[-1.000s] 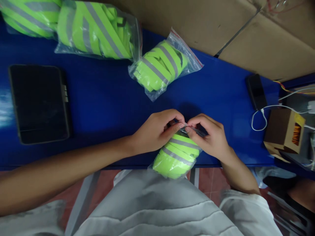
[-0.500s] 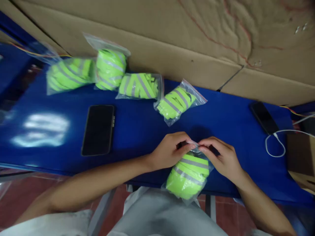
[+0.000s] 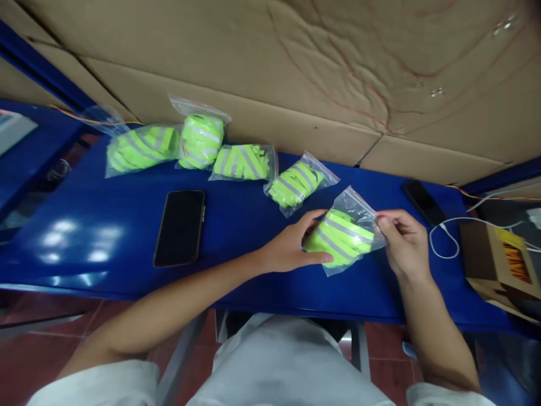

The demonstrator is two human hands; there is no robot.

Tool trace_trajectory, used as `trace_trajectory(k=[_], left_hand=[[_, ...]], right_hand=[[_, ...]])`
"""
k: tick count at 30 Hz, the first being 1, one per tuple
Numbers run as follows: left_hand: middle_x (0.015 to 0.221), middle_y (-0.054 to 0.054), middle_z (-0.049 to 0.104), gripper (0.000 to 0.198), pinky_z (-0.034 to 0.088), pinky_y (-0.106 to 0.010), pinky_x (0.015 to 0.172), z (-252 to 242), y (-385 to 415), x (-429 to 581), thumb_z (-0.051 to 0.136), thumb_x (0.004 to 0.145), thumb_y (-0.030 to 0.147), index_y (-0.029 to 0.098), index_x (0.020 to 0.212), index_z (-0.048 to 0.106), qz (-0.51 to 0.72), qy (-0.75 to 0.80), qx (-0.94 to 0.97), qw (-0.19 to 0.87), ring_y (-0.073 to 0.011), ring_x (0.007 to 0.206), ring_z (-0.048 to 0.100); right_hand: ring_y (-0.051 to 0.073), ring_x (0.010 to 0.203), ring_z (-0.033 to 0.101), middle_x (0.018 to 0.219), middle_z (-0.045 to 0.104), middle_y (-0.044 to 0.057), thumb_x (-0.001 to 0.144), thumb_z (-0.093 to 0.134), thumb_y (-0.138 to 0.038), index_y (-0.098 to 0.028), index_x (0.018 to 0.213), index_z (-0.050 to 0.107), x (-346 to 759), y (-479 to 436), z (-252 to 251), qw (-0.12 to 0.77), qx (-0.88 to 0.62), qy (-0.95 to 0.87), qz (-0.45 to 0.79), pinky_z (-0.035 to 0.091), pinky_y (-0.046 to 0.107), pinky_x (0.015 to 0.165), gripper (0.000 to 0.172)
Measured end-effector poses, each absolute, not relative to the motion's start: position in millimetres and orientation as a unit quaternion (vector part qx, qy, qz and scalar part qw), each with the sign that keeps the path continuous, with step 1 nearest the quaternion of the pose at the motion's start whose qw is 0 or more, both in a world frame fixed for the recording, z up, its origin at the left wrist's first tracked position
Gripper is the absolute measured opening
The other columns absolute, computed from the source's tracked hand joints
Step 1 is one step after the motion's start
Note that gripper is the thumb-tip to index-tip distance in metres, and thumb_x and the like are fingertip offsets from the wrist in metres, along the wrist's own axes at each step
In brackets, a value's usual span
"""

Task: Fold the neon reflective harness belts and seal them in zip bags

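A clear zip bag with a folded neon-yellow reflective strap (image 3: 340, 239) is between my two hands, over the blue table. My left hand (image 3: 298, 243) grips its left side, thumb in front and fingers behind. At the bag's upper right corner, my right hand (image 3: 403, 239) pinches the plastic by the zip edge. Beyond them lies another bagged strap (image 3: 293, 186), tilted. Farther left along the cardboard are a flat bagged strap (image 3: 242, 162), an upright one (image 3: 202, 141) and a wide one (image 3: 143, 148).
A black phone (image 3: 180, 228) lies on the blue table (image 3: 236, 225) at left. A second dark device (image 3: 424, 202) with a white cable sits at right, near an open cardboard box (image 3: 486, 259). A cardboard wall (image 3: 253, 73) runs along the back.
The held bag has moved up from the table's front edge and turned, its zip now toward the upper right. My left hand has shifted from the zip to the bag's side. The view has shifted.
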State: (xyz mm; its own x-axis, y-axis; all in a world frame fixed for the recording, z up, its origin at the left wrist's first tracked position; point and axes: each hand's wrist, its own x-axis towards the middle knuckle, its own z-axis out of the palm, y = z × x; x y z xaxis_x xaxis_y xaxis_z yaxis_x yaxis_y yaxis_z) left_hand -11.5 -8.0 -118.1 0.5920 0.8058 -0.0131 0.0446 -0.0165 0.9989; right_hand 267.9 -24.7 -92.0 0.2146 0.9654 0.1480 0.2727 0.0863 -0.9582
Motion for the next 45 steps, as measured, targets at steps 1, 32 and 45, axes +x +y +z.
trace_trajectory(k=[1,32,45], left_hand=[[0.138,-0.014,0.069,0.094,0.057,-0.042,0.107,-120.8,-7.9,-10.5,0.089,0.081,0.041,0.024,0.159,0.039,0.311,0.326,0.639,0.623,-0.0275,0.124,0.070],[0.167,-0.018,0.039,0.046,0.044,-0.048,0.127,-127.1,2.8,-17.0,0.048,0.110,0.036,0.023,0.154,0.046,0.357,0.388,0.790,0.314,-0.0303,0.159,0.038],[0.137,-0.014,0.066,0.031,0.056,-0.044,0.100,-110.1,4.1,-25.9,0.052,0.100,0.009,0.017,0.128,0.064,0.364,0.333,0.870,0.001,-0.0288,0.125,0.065]], right_hand=[[0.012,0.065,0.063,0.081,0.075,0.001,0.087,0.084,-0.043,-0.025,0.095,0.081,266.4,-22.2,-93.9,0.530,-0.584,-0.505,0.351,0.050,0.023,0.059,0.020],[0.028,0.130,0.061,0.138,0.059,0.013,0.102,0.066,-0.033,-0.025,0.135,0.062,245.9,-34.1,-90.3,0.353,-0.532,-0.763,0.103,0.055,0.047,0.106,0.034],[0.033,0.146,0.051,0.155,0.054,0.015,0.106,0.057,-0.027,-0.026,0.142,0.060,224.8,-41.3,-108.3,0.186,-0.403,-0.895,0.049,0.045,0.056,0.116,0.036]])
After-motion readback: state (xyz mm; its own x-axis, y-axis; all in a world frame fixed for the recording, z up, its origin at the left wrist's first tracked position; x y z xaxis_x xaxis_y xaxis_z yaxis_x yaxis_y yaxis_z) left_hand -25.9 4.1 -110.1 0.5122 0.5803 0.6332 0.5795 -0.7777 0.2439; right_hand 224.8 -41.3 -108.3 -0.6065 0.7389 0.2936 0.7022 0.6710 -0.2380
